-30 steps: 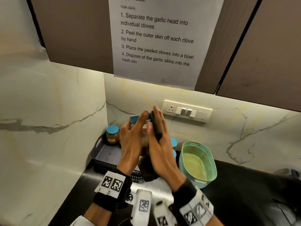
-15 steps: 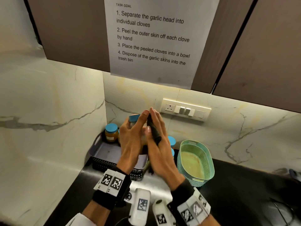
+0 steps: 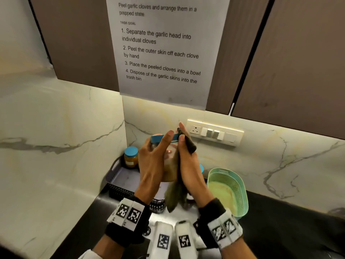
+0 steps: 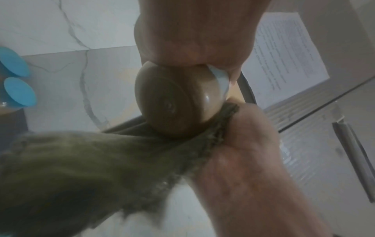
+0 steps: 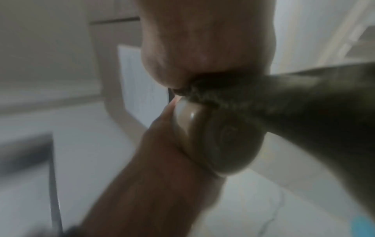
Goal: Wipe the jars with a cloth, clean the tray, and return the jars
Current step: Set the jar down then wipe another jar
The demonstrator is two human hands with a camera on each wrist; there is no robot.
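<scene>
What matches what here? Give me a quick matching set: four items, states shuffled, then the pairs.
Things:
1. held jar
2. cloth
3. small jar
4. mint basket

States:
A. standing in the tray's back left corner
B. on the counter, right of the tray
C. lifted, gripped by the left hand
D. pressed on the jar by the right hand

Pairs: 1-C, 2-D, 3-A, 4-B

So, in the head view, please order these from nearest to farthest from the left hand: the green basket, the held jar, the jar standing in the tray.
1. Held jar: gripped in the left hand.
2. Jar in the tray: just left, at the back corner.
3. Green basket: right, beyond the right hand.
</scene>
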